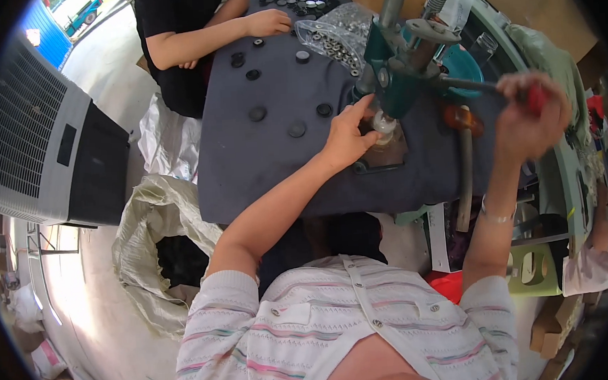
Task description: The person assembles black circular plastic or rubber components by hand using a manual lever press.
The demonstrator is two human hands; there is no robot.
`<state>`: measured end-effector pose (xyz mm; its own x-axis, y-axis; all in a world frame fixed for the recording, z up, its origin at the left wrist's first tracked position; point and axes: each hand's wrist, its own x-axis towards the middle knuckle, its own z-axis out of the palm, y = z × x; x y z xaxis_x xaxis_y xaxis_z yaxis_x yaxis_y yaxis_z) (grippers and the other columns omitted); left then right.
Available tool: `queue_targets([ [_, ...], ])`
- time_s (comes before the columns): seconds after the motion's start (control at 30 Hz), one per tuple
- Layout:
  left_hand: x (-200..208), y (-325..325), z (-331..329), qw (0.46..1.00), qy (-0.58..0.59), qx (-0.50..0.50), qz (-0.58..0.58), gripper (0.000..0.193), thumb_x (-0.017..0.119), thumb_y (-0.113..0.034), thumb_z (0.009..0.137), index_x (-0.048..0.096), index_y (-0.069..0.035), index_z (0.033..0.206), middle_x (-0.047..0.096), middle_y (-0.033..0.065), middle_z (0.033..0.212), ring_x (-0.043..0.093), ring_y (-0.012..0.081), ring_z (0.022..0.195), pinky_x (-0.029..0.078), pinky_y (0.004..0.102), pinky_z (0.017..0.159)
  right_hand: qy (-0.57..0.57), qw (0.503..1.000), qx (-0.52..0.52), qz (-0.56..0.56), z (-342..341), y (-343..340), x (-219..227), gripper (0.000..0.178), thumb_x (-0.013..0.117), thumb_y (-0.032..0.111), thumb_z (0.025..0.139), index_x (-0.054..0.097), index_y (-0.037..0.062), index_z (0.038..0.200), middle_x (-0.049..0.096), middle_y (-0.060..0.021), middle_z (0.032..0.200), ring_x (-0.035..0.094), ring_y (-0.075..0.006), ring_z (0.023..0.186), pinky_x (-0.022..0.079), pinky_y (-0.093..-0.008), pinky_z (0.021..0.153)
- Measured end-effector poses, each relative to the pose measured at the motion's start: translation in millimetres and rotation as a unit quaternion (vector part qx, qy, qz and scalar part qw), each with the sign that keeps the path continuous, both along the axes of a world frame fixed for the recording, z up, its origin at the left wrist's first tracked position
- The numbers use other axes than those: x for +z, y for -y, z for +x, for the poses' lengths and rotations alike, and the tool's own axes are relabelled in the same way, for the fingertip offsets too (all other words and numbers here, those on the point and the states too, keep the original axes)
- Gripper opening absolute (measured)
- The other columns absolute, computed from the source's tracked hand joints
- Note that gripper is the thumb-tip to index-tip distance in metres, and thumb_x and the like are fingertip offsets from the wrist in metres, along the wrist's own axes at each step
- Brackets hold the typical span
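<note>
In front of me stands a green hand press (pixel 401 90) with a metal column and spring. My left hand (pixel 348 137) reaches to its base, thumb and forefinger spread apart beside a pale, shiny round piece (pixel 384 124) under the ram. Whether the fingertips touch this piece I cannot make out, and some fingers are partly hidden. Out to the right, my right hand (pixel 533 117), blurred, is wrapped round the red knob (pixel 538 97) of the press lever (pixel 470 84). Several dark round caps (pixel 296 128) lie on the grey-covered table (pixel 268 178) left of the press.
A clear bag of small ring-shaped parts (pixel 336 38) lies behind the press, near a teal bowl (pixel 464 69). A hammer (pixel 465 166) rests on the right. Across the table, another person's hand (pixel 269 23) is near more caps. A woven sack (pixel 161 251) stands lower left.
</note>
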<state>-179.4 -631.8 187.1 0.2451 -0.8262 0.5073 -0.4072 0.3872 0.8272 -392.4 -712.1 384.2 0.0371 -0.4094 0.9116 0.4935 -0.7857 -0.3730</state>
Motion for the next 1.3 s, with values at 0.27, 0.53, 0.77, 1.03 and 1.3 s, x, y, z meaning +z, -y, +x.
queue_targets([
  [0.27, 58, -130, 87, 0.982, 0.035, 0.179, 0.046, 0.026, 0.071, -0.005, 0.075, 0.070, -0.002, 0.100, 0.068, 0.0085, 0.093, 0.064, 0.0157, 0.080, 0.050, 0.0266, 0.070, -0.010, 0.978, 0.024, 0.205, 88, 83, 57, 0.024, 0.050, 0.028, 0.100, 0.058, 0.0063, 0.104, 0.053, -0.0037, 0.074, 0.042, -0.0097, 0.052, 0.032, -0.0234, 0.045],
  [0.53, 72, -304, 174, 0.866, 0.215, 0.346, 0.290, 0.028, 0.074, -0.010, 0.073, 0.071, 0.000, 0.099, 0.070, 0.0083, 0.087, 0.065, 0.0175, 0.079, 0.051, 0.0294, 0.073, -0.081, 0.986, 0.065, 0.133, 105, 96, 58, 0.032, 0.041, 0.039, 0.102, 0.039, 0.0083, 0.094, 0.033, -0.0012, 0.066, 0.028, -0.0108, 0.045, 0.027, -0.0270, 0.040],
  [0.77, 34, -74, 259, 0.921, 0.190, 0.305, 0.151, 0.034, 0.074, -0.026, 0.078, 0.072, -0.001, 0.101, 0.072, 0.0160, 0.094, 0.071, 0.0272, 0.082, 0.055, 0.0344, 0.076, -0.086, 0.985, -0.007, 0.148, 106, 96, 57, 0.036, 0.040, 0.043, 0.102, 0.043, 0.0069, 0.100, 0.039, -0.0025, 0.064, 0.030, -0.0107, 0.043, 0.029, -0.0250, 0.038],
  [1.03, 8, 59, 300, 0.780, 0.287, 0.440, 0.341, 0.048, 0.078, -0.044, 0.072, 0.073, -0.002, 0.095, 0.071, 0.0204, 0.098, 0.069, 0.0349, 0.094, 0.055, 0.0432, 0.082, -0.064, 0.992, 0.019, 0.111, 103, 109, 48, 0.035, 0.039, 0.042, 0.101, 0.040, 0.0078, 0.095, 0.039, -0.0030, 0.067, 0.030, -0.0089, 0.043, 0.025, -0.0235, 0.036],
  [1.3, 10, 9, 302, 0.842, 0.206, 0.404, 0.291, 0.037, 0.073, -0.028, 0.071, 0.070, 0.001, 0.092, 0.071, 0.0186, 0.085, 0.070, 0.0306, 0.082, 0.055, 0.0384, 0.076, -0.073, 0.993, 0.035, 0.090, 107, 119, 50, 0.033, 0.034, 0.042, 0.104, 0.038, 0.0106, 0.094, 0.034, -0.0039, 0.068, 0.025, -0.0128, 0.044, 0.028, -0.0281, 0.040],
])
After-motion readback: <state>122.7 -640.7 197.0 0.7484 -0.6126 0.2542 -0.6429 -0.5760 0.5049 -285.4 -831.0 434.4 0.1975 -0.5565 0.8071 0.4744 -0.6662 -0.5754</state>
